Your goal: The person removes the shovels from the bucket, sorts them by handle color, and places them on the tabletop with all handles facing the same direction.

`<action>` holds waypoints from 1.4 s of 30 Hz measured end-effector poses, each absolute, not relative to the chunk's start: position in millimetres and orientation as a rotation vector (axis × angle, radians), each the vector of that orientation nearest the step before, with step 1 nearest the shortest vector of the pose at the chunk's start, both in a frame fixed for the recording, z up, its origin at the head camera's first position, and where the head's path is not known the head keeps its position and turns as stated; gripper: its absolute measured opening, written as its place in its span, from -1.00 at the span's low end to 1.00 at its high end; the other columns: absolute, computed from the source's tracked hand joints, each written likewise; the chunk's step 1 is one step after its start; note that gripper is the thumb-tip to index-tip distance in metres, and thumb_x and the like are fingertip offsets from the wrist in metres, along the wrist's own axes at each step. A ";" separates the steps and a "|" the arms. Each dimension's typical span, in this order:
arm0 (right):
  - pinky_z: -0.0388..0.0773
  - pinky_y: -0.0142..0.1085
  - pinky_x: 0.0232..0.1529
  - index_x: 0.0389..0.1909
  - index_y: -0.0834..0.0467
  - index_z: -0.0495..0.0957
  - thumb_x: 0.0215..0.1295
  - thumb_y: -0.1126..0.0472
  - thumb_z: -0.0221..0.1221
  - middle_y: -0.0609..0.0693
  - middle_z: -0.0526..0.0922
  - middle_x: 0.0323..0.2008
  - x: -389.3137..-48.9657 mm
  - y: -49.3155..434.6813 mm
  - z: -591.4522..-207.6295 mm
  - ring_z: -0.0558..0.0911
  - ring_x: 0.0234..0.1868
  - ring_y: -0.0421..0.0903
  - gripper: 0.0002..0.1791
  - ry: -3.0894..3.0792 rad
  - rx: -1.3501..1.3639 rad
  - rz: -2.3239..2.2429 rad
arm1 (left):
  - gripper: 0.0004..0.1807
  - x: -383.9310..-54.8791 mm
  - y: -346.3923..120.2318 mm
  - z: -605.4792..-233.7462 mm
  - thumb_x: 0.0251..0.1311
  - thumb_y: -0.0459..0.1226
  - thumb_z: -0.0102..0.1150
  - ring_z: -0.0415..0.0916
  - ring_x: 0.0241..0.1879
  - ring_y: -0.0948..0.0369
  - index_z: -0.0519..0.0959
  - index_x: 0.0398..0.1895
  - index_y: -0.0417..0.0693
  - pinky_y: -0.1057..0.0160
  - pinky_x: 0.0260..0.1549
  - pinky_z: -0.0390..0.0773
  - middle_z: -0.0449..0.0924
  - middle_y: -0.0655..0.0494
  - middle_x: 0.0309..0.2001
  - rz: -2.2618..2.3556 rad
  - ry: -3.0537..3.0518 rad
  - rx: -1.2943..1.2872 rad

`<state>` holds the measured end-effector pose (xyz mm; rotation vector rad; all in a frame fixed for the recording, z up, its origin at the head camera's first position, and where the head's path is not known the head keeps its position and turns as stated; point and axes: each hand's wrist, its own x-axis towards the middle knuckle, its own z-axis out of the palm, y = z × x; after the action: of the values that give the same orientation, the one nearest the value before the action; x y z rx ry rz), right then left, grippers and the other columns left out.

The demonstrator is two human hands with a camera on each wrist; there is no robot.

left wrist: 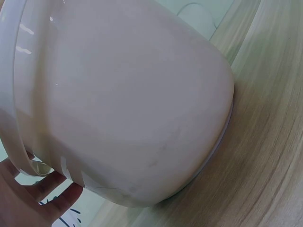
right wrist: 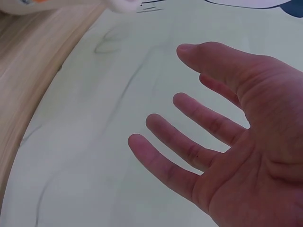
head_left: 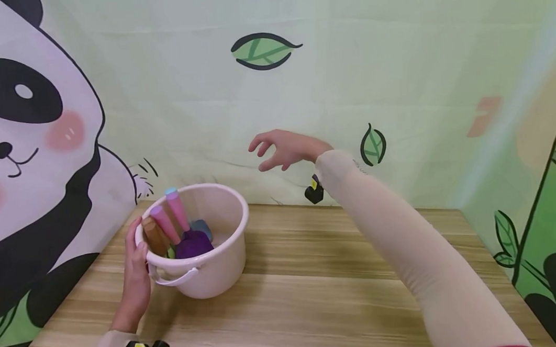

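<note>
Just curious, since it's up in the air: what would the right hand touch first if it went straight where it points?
Probably the printed panda at left; in the head view, the line from the right hand passes above the bucket. Depth is unclear; the backdrop behind might come sooner.

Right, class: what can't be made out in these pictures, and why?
Head view: the bottom of the purple item, hidden by the bucket's near side.
Head view: part of the blue item, behind the purple item.
Left wrist view: the bucket's contents, hidden by its wall; part of the left hand, cut off by the edges.
Right wrist view: the right hand's wrist, past the right edge.
</note>
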<state>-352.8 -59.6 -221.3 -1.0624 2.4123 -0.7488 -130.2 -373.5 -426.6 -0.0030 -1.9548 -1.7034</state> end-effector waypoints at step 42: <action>0.66 -0.18 -0.07 0.35 -0.03 0.45 0.33 0.31 0.33 0.03 0.50 0.29 -317.4 -207.2 -247.9 0.60 0.08 -0.08 -0.41 2.285 -1.247 -0.775 | -0.38 -131.6 -371.4 -427.6 0.54 -0.13 -0.38 0.06 0.42 0.22 0.08 0.63 0.11 0.28 0.38 0.02 0.11 0.18 0.48 -1.698 -1.895 -0.024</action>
<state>-317.4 -207.2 -247.9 -1.2467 2.2852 -0.7747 -131.6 -371.4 -427.6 -0.0239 -1.8948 -1.6977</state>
